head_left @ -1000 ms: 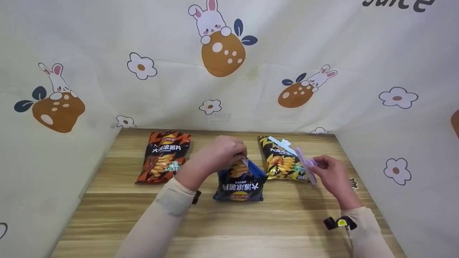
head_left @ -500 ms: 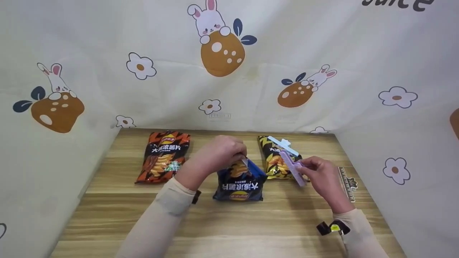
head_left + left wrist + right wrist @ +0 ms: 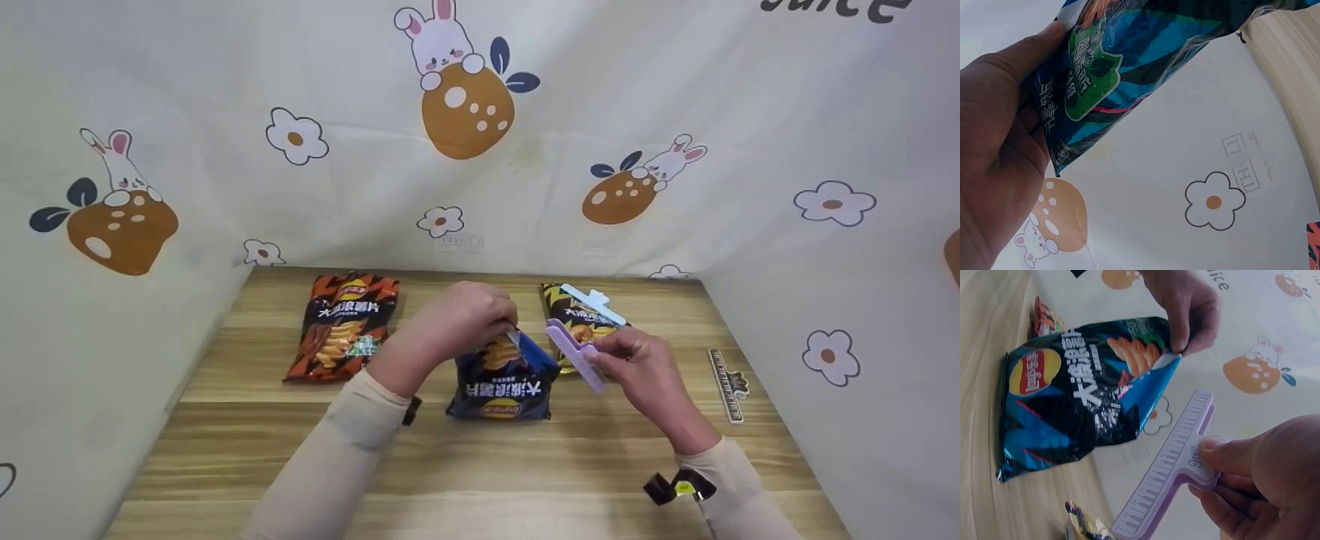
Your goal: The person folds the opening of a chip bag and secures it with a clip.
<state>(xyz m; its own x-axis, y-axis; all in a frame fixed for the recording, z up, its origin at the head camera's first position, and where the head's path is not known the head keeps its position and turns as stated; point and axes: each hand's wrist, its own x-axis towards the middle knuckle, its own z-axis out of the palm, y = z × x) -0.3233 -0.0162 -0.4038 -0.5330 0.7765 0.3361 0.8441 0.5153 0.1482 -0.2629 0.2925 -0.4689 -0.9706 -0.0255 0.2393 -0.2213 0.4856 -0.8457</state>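
A blue and black bag of chips [image 3: 504, 386] stands on the table in the middle, its top edge folded over. My left hand [image 3: 465, 319] pinches that folded top between thumb and fingers; the left wrist view shows the thumb [image 3: 1044, 39] on the bag's edge. My right hand [image 3: 645, 375] holds a purple bag clip [image 3: 576, 354] by its handles, just right of the blue bag. In the right wrist view the clip [image 3: 1171, 467] has a piano-key print, and its jaws look slightly parted, apart from the bag.
A yellow chip bag [image 3: 570, 319] with a light blue clip [image 3: 594, 304] across it lies behind my right hand. At the back left lies an orange chip bag [image 3: 341, 330]. Another clip [image 3: 726, 386], white with a dark figure, lies near the table's right edge.
My right hand has carried the purple clip leftward to beside the blue bag, uncovering the white clip on the right. My left hand has stayed at the bag's top.
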